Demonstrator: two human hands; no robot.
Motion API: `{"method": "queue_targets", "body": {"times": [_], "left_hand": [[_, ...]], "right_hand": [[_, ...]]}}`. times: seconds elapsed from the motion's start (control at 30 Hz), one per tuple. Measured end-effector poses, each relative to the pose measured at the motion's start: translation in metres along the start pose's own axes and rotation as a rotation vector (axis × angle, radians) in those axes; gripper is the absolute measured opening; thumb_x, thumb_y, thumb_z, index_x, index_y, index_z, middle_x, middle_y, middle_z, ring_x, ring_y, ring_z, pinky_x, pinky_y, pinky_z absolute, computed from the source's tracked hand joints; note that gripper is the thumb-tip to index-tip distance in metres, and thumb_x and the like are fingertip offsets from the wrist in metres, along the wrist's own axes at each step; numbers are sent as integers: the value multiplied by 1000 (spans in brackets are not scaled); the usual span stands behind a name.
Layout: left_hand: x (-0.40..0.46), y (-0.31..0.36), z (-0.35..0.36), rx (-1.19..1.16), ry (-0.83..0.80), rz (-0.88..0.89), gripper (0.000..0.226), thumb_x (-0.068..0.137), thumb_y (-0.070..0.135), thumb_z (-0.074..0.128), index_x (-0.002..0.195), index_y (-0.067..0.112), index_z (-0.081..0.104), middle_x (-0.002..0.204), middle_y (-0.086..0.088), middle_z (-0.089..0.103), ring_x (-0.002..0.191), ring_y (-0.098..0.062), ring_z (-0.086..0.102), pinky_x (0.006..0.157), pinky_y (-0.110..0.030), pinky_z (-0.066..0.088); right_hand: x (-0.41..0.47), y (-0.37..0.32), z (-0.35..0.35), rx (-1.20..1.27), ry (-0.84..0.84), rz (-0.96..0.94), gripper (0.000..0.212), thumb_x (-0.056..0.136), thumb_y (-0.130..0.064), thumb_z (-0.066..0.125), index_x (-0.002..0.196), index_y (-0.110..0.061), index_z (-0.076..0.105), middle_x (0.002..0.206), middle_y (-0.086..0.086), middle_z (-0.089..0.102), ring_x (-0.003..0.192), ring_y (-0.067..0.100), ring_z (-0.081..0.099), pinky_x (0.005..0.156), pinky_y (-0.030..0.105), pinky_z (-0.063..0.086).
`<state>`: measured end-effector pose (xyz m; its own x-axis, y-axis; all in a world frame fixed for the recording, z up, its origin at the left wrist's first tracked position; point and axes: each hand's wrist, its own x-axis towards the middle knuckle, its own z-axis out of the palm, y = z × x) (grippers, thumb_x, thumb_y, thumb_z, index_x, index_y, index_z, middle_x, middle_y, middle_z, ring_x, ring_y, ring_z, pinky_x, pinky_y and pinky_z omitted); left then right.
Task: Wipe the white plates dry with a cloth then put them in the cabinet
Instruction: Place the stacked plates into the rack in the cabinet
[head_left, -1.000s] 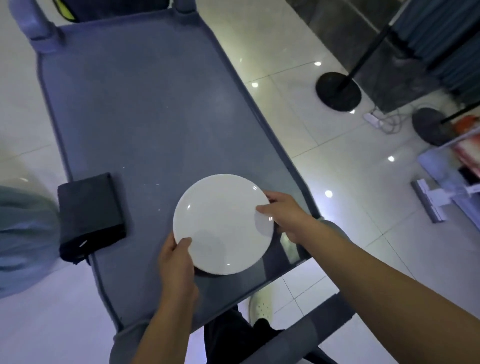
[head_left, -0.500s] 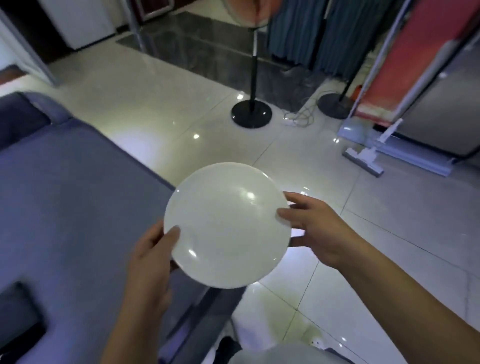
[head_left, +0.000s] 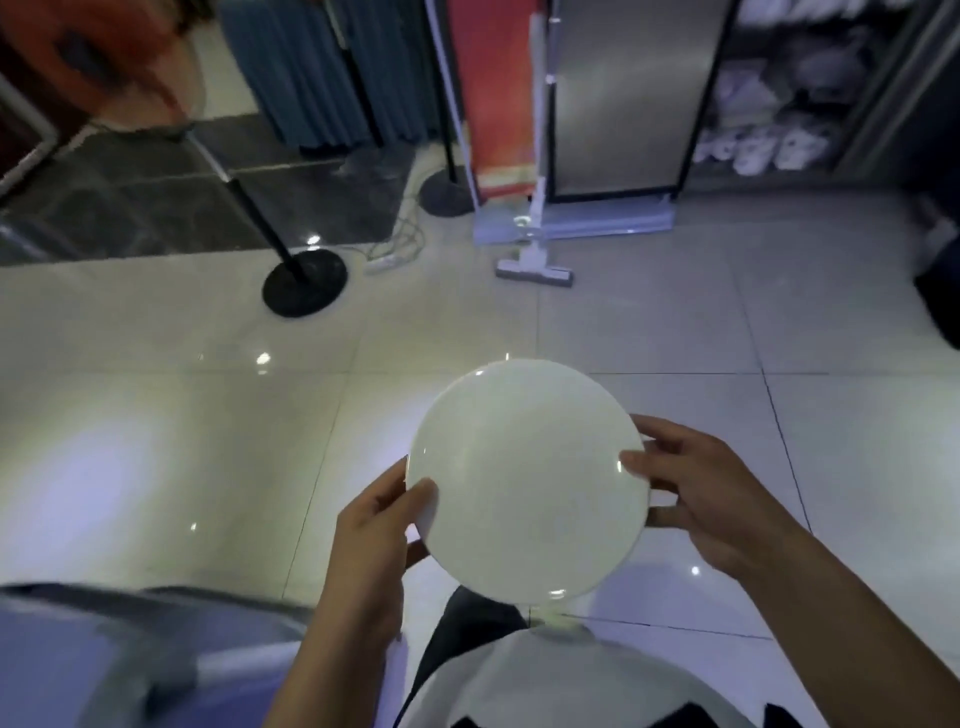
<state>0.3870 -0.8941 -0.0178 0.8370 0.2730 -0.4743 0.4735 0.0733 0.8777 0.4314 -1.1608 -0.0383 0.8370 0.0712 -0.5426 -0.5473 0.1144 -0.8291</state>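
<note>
White plate (head_left: 524, 483) — rigid, glossy, likely slippery and breakable — pinched at opposite rims by left hand (head_left: 374, 525) and right hand (head_left: 696, 499); grip sound.

1. Looked like a home living area, indoor, dim light.
2. Floor was large glossy pale tiles (head_left: 156, 426) with lamp glare; a darker stone-look strip (head_left: 156, 208) ran along the far side.
3. Blue curtains (head_left: 311, 67) hung at the back, reaching the floor.
4. Two pole stands on round black bases (head_left: 305, 282) stood near the curtains; a white power strip (head_left: 382, 262) and cord lay between them.
5. A white stick vacuum (head_left: 535, 265) leaned by a metallic grey panel (head_left: 623, 93) and a red board (head_left: 493, 88).
6. Open dark shelving (head_left: 779, 104) at right held blurred white items, kind unclear.
7. Corner of grey-blue fabric furniture (head_left: 78, 649) sat low left.
</note>
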Motion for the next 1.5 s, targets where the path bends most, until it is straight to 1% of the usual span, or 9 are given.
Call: {"method": "queue_targets", "body": {"times": [0.37, 0.57, 0.8, 0.83, 0.87, 0.97, 1.1, 1.37, 1.5], "left_hand": [[202, 87, 246, 208, -404, -60, 31, 99, 7, 57, 115, 23, 77, 111, 0, 78, 100, -20, 73, 76, -37, 57], [304, 155, 410, 191, -591, -110, 34, 96, 4, 61, 117, 26, 75, 108, 0, 79, 100, -22, 72, 65, -28, 58], [363, 227, 542, 334, -808, -68, 39, 96, 2, 59, 119, 29, 76, 109, 2, 78, 103, -20, 72, 69, -30, 59], [421, 244, 635, 355, -909, -66, 41, 95, 1, 58, 120, 29, 75, 110, 3, 78, 102, -18, 73, 69, -30, 59], [430, 254, 657, 371, -935, -75, 42, 94, 0, 58, 120, 29, 75, 110, 4, 78, 99, -16, 73, 69, -29, 59], [441, 267, 683, 422, -904, -18, 44, 92, 0, 60, 119, 31, 74, 108, 7, 78, 99, -17, 73, 73, -33, 58], [517, 311, 806, 392, -801, -54, 43, 88, -2, 63, 112, 33, 76, 107, 5, 79, 99, -20, 71, 64, -31, 59], [646, 418, 933, 260, -632, -54, 40, 89, -3, 63, 114, 26, 74, 104, 2, 79, 82, -8, 75, 60, -24, 59], [726, 460, 979, 192, -580, 12, 54, 64, 13, 78, 116, 24, 77, 109, -3, 78, 98, -22, 74, 71, -36, 61]], "right_hand": [[138, -86, -178, 174, 313, -10, 36, 92, -3, 64, 120, -23, 72, 103, 15, 72, 89, 25, 72, 69, 40, 61], [203, -178, -270, 217, 578, -2, 40, 89, 3, 63, 121, -20, 71, 91, 10, 72, 80, 21, 71, 61, 31, 58], [247, -243, -340, 312, 710, -29, 40, 88, 2, 64, 121, -20, 71, 104, 22, 70, 89, 28, 70, 71, 44, 60], [302, -269, -411, 386, 761, -48, 40, 88, 2, 64, 120, -20, 72, 106, 23, 70, 89, 29, 70, 73, 45, 61], [315, -279, -426, 430, 778, -35, 39, 88, 2, 64, 120, -20, 72, 107, 24, 69, 89, 28, 70, 74, 45, 61], [335, -298, -440, 370, 748, -96, 39, 88, 2, 65, 117, -21, 73, 108, 30, 64, 85, 27, 70, 67, 40, 61], [446, -364, -542, 403, 693, -68, 42, 85, 1, 67, 120, -23, 72, 112, 30, 64, 100, 38, 69, 65, 36, 60], [633, -531, -661, 298, 486, -51, 40, 87, 0, 67, 117, -26, 74, 108, 17, 72, 91, 26, 72, 65, 32, 58], [730, -611, -689, 223, 472, -78, 39, 87, 1, 67, 113, -27, 75, 98, 8, 75, 87, 22, 72, 65, 34, 58]]}}
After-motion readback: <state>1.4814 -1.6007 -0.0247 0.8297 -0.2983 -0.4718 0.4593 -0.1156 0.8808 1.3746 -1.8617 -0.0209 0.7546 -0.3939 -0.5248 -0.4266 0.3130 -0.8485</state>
